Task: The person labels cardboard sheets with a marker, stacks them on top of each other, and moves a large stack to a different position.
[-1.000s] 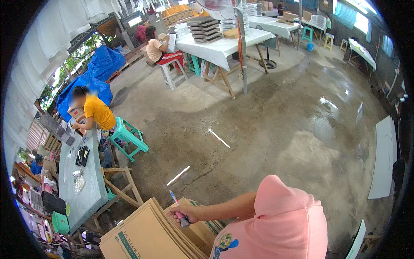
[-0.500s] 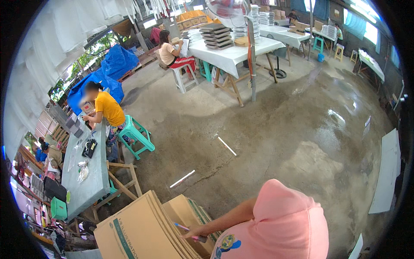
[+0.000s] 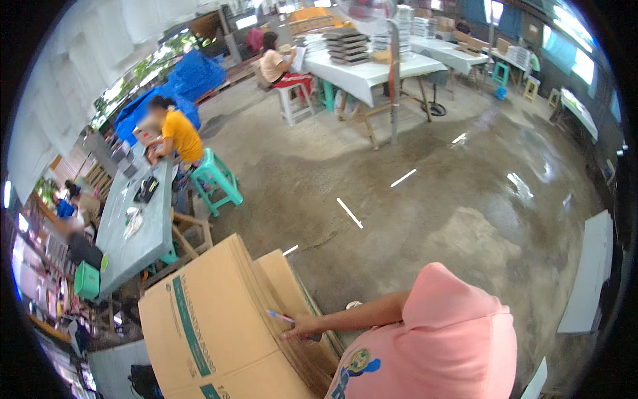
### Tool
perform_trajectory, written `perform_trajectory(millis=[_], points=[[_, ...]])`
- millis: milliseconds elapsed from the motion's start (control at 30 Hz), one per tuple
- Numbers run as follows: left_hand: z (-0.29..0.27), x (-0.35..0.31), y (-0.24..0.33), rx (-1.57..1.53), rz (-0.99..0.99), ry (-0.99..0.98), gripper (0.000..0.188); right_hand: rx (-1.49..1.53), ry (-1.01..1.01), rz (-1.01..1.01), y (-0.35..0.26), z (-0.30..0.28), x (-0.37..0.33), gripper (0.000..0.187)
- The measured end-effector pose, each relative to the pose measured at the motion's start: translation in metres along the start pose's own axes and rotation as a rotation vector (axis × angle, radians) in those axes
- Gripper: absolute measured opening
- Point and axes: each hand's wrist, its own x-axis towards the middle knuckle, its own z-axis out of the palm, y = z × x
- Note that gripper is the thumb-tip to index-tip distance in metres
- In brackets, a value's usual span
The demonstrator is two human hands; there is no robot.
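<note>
My right hand [image 3: 303,327] reaches in from a pink sleeve at the lower right and is closed around a slim blue and pinkish pen [image 3: 280,316]. The pen's far end points left, and something dark shows below the fingers. The hand is over the upper edges of several flattened brown cardboard boxes [image 3: 219,292], which stand leaning together with green printed bands on the front one. Behind them, more cardboard sheets [image 3: 279,269] lean with a gap between. Whether the fingers touch the cardboard I cannot tell. My left hand is out of view.
A long grey table [image 3: 136,243] stands at left, with a person in a yellow shirt [image 3: 181,138] seated on a green stool [image 3: 218,183]. Farther back, another person [image 3: 274,66] sits by a white-covered table [image 3: 365,83] bearing stacks. A pole [image 3: 394,86] rises beside it.
The view has shifted, so the tables and people lie farther right and higher. My right hand sits higher in the picture with the pen still in it, beside the same cardboard.
</note>
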Motion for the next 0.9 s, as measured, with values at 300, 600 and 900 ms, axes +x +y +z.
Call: perform_trajectory(millis=[300,600,900], points=[[-0.219,-0.189,-0.073,-0.500,-0.235,0.450,0.068,-0.110,-0.164,0.155,-0.053,0.010,-0.071,0.102],[-0.219,-0.244,-0.105,-0.542,-0.260,0.498,0.076,0.000,-0.316,0.111,-0.073,0.007,-0.039,0.074],[-0.028,-0.305,-0.144,-0.572,-0.108,0.874,0.078,-0.126,-0.601,0.203,-0.080,-0.024,0.085,0.089]])
